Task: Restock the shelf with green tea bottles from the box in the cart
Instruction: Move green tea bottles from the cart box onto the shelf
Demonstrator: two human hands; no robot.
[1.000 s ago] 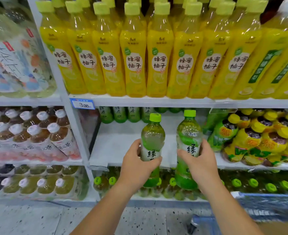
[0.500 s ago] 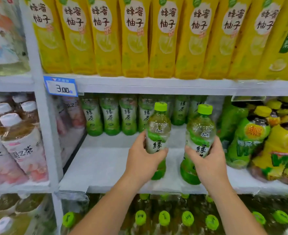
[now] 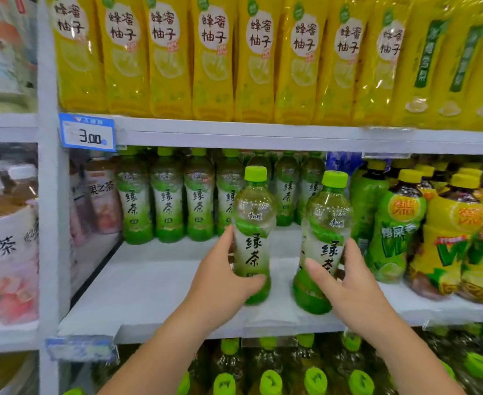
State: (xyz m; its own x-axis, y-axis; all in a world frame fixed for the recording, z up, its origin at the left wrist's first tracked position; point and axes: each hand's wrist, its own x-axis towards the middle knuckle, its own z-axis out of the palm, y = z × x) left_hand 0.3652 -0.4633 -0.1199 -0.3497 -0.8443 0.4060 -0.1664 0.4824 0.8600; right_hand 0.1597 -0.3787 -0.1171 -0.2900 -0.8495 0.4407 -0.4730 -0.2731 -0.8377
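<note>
At the far left, tea bottles with white caps (image 3: 6, 252) stand on a side shelf (image 3: 6, 334), past a white post (image 3: 49, 223). A blue price tag (image 3: 87, 132) that says 3.00 hangs on the left end of the top shelf (image 3: 263, 135), on its front edge. Yellow bottles (image 3: 212, 58) stand in a long row along that top shelf. Under it is the middle shelf (image 3: 149, 286), white and flat. A row of green tea bottles (image 3: 166, 206) stands along its back edge, from the left end to about the middle. The left hand (image 3: 220, 283) reaches in over the front edge and grips the left green tea bottle (image 3: 253, 220) low down, thumb on the front, fingers round the back. This bottle is upright. Just beside it, not touching, is the right green tea bottle (image 3: 327, 232), and its top leans a little to the right. The right hand (image 3: 351, 286) grips it low down too, thumb on the label. Both bottles are near the front edge of the middle shelf, about halfway along. I cannot tell if their bottoms touch it. At the right end of this shelf, green and yellow bottles with yellow caps (image 3: 448, 238) stand close together. Below the front edge, green caps (image 3: 268, 380) show on the bottom shelf.
</note>
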